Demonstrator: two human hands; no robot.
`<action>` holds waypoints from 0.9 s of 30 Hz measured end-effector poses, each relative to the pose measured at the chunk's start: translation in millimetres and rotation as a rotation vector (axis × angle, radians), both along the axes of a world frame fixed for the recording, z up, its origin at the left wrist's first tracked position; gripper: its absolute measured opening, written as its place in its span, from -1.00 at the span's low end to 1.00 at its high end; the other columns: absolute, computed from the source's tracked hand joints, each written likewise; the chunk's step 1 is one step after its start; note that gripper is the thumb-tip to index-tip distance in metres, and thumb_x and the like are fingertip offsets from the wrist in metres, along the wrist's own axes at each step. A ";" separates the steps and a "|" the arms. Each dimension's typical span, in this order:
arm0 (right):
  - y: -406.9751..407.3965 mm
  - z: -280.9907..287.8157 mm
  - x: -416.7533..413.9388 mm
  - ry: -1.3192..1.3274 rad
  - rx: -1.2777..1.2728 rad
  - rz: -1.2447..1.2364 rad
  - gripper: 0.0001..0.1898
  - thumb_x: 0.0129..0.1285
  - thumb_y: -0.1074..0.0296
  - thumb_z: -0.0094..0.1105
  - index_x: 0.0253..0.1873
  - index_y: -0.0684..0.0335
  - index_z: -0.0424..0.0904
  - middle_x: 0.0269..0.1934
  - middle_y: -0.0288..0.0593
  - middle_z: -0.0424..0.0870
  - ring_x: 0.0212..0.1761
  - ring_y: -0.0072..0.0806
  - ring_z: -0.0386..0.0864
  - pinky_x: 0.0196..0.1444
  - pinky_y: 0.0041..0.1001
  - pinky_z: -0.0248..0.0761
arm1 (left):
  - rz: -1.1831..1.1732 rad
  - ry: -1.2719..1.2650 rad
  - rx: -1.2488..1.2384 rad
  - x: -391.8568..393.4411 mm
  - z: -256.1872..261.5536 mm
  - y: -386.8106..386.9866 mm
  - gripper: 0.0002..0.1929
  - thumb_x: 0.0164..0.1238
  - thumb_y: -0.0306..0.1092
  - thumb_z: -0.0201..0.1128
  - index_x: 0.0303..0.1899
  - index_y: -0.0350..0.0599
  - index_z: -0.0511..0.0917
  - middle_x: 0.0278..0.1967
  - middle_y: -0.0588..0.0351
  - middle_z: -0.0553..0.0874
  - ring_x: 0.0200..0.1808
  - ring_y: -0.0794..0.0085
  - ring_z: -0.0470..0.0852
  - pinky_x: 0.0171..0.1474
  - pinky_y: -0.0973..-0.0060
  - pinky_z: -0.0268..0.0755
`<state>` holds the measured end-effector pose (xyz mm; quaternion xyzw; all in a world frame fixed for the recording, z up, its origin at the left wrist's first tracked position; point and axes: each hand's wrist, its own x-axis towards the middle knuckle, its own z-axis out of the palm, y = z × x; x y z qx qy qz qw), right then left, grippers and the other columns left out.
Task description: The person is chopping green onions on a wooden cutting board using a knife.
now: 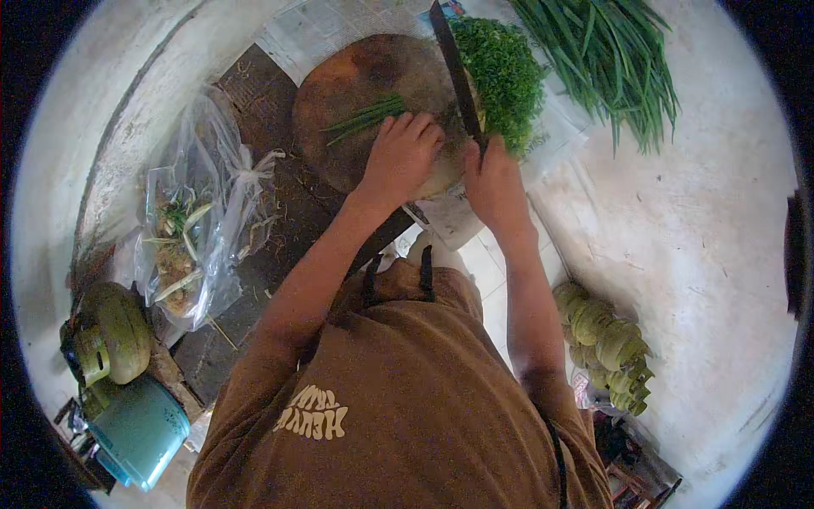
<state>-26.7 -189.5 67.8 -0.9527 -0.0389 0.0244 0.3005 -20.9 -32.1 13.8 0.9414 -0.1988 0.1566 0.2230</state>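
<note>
A thick round wooden chopping block (331, 153) lies before me. Across it rests a small bunch of green onion stalks (369, 118), with my left hand (407, 149) curled over one end and fingers bent down on it. In my right hand (498, 181) is the handle of a long dark-bladed knife (459, 76), its blade pointing away from me over the block's right side. Right beside the blade is a large heap of finely chopped greens (502, 79), partly behind the knife.
Long uncut green leaves (610, 63) lie at the upper right. Newspaper (299, 32) spreads under the block on a dark wooden table (254, 114). At left are a clear plastic bag of trimmings (178, 248), a green gas cylinder (117, 334) and a teal plastic container (140, 429). Several gas cylinders (604, 337) stand at right.
</note>
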 end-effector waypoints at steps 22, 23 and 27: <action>4.9 5.7 -53.4 0.125 0.058 -0.004 -0.71 0.44 0.29 -0.04 -0.12 0.49 0.27 -0.53 0.39 0.55 -0.47 0.29 0.56 -0.42 0.07 0.43 | -0.023 0.115 -0.219 -1.3 2.6 9.8 -0.81 0.24 -0.38 0.28 -0.14 -0.19 0.61 -0.10 -0.07 0.58 0.00 -0.01 0.56 0.10 0.20 0.43; 5.2 5.3 -52.6 0.125 0.056 -0.001 -0.71 0.44 0.29 -0.04 -0.12 0.49 0.27 -0.53 0.39 0.55 -0.47 0.29 0.56 -0.42 0.07 0.43 | -0.020 0.115 -0.221 -1.2 1.1 8.6 -0.81 0.24 -0.38 0.28 -0.14 -0.19 0.61 -0.10 -0.07 0.58 0.00 -0.01 0.56 0.10 0.20 0.43; 6.4 10.3 -52.0 0.097 0.074 -0.010 -0.77 0.44 0.33 -0.04 -0.13 0.45 0.29 -0.52 0.36 0.55 -0.44 0.30 0.54 -0.42 0.07 0.37 | 0.017 0.028 -0.102 0.6 -2.2 -0.6 -0.85 0.23 -0.40 0.24 -0.18 -0.15 0.58 -0.12 -0.02 0.54 0.01 0.05 0.52 0.08 0.14 0.34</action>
